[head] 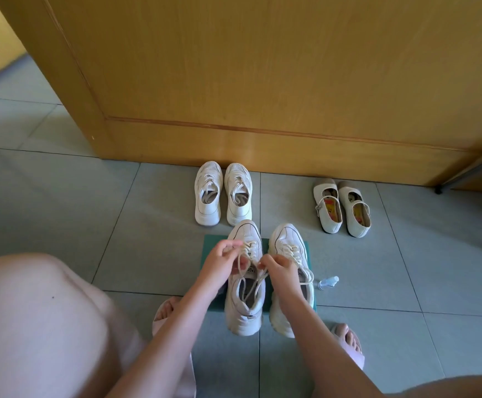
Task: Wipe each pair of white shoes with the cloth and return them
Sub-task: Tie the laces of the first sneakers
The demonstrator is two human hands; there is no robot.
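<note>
Tying the laces [250, 249] on the near pair [285, 239] of white shoes
Left hand [222, 262] and right hand [280, 271] each pinching a lace, over the green cloth [212, 251]; maybe wiped already, not put back yet; sneakers [222, 193] and strap shoes [341, 208] by the door, maybe still to wipe

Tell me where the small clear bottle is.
In the head view, the small clear bottle lies on the floor, just right of the right-hand sneaker.
</note>
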